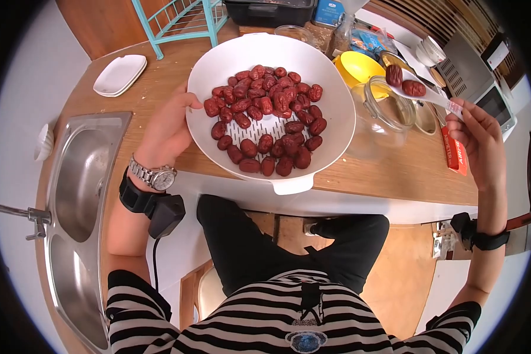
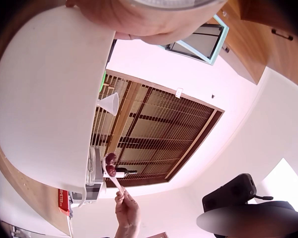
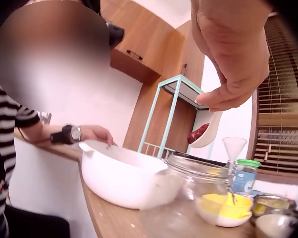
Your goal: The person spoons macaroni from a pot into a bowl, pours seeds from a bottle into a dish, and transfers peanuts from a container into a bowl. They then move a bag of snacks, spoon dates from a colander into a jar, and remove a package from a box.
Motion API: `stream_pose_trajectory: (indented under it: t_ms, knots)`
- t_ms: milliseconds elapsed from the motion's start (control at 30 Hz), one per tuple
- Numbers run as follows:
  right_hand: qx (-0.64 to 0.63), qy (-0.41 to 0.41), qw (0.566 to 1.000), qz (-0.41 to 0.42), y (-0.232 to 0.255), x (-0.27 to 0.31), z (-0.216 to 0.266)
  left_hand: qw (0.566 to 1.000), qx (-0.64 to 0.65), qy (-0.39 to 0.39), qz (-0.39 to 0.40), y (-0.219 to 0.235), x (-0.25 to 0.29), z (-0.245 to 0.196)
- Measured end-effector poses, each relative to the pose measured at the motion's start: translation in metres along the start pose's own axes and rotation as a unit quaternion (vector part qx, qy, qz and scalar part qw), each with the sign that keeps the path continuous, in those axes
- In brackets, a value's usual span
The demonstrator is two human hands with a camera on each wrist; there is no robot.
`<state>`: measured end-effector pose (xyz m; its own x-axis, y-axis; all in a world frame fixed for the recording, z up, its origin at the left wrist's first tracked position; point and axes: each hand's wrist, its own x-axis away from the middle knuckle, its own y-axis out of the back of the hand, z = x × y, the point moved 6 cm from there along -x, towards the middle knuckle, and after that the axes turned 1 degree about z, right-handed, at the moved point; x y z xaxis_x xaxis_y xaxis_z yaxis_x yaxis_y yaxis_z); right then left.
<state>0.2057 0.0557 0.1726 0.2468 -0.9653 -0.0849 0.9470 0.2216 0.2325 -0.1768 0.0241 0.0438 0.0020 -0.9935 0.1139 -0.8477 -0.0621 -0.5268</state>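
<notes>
A white basin (image 1: 218, 65) with a slotted inner strainer holds many wrinkled red dates (image 1: 265, 106), spread in a ring around the bare slots. My left hand (image 1: 170, 127) grips its left rim, the thumb over the edge. At the right, my right hand (image 1: 481, 138) pinches the handle of a white spoon (image 1: 433, 97). Two dates (image 1: 414, 88) lie in the spoon's bowl, which overlaps the mouth of a clear glass jar (image 1: 388, 127) in the head view. From the right wrist, the spoon (image 3: 211, 131) appears tilted above the jar (image 3: 188, 193).
Yellow bowls (image 1: 360, 66) stand behind the jar, and a red box (image 1: 454, 150) lies right of it. A teal rack (image 1: 183, 26) and white plates (image 1: 121, 75) are at the back left. The steel sink (image 1: 79, 177) borders the wooden counter (image 1: 377, 174) on the left.
</notes>
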Motion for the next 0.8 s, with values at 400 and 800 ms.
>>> stream_pose_trajectory:
  t_ms: [400, 800]
  knots:
    - [0.206, 0.18, 0.96, 0.055, -0.072, -0.003, 0.025, 0.999, -0.031, -0.021, -0.018, -0.001, 0.003, -0.003]
    - [0.231, -0.044, 0.927, 0.292, -0.171, -0.04, -0.04, 0.998, -0.052, -0.037, -0.025, 0.003, 0.001, -0.002]
